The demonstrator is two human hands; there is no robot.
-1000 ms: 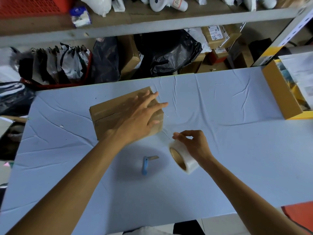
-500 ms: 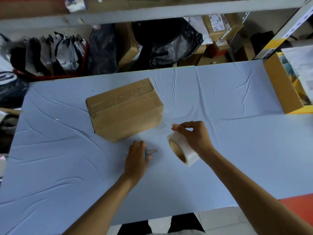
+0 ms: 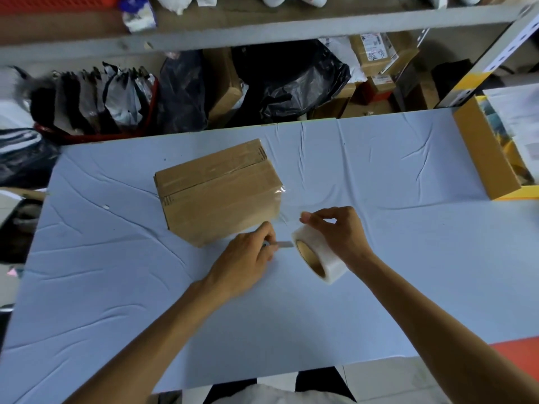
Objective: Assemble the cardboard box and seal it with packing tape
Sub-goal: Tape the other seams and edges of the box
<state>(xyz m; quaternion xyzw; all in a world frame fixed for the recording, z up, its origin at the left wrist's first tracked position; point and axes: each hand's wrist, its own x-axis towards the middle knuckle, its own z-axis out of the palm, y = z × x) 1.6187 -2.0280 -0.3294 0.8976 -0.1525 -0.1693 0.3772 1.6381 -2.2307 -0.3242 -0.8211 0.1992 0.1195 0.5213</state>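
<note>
The right hand [image 3: 341, 234] pinches the roll [image 3: 319, 259] at five o'clock of the box [image 3: 218, 191], keeping tape [image 3: 281, 204] taut while the left hand [image 3: 248, 258] grips the cutter [image 3: 281, 244], likely to cut.

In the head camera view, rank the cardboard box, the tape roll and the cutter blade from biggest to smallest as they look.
1. cardboard box
2. tape roll
3. cutter blade, mostly hidden under the left hand

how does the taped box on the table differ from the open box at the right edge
The taped box is closed, its top seam under clear tape; the open box shows papers inside. The taped box is plain brown and lies wholly in view; the open box is yellower and cut off by the frame. Both are cardboard, resting on the blue table.
</note>
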